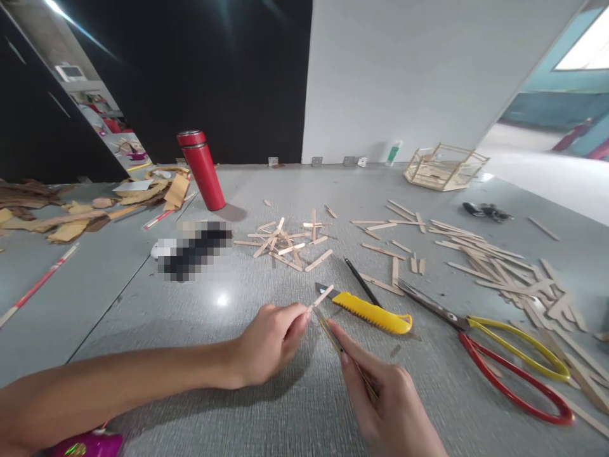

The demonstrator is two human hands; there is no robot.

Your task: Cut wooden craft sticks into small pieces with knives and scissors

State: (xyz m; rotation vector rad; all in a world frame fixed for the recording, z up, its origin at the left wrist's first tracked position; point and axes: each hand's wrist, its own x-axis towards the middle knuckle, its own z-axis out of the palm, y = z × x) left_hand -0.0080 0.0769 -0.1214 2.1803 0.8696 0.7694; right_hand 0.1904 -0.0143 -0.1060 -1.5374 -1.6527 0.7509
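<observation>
My left hand (273, 343) is closed, pinching a short wooden craft stick (323, 297) that points up and to the right. In my right hand (387, 387) is a slim craft knife (332, 334) with a yellowish body, its tip at the stick close to my left fingertips. The fingers hide much of its handle. Just beyond my hands lie a yellow utility knife (373, 312) with its blade out and a black pencil (362, 281). A loose pile of cut craft sticks (280, 244) lies farther back.
Long scissors (464, 324) with red and yellow handles lie at right, beside many craft sticks (514, 266). A hexagonal stick frame (442, 168) stands at the back right. A red flask (202, 171) stands at back left, near cardboard scraps (85, 216). A panel wall (390, 76) borders the table.
</observation>
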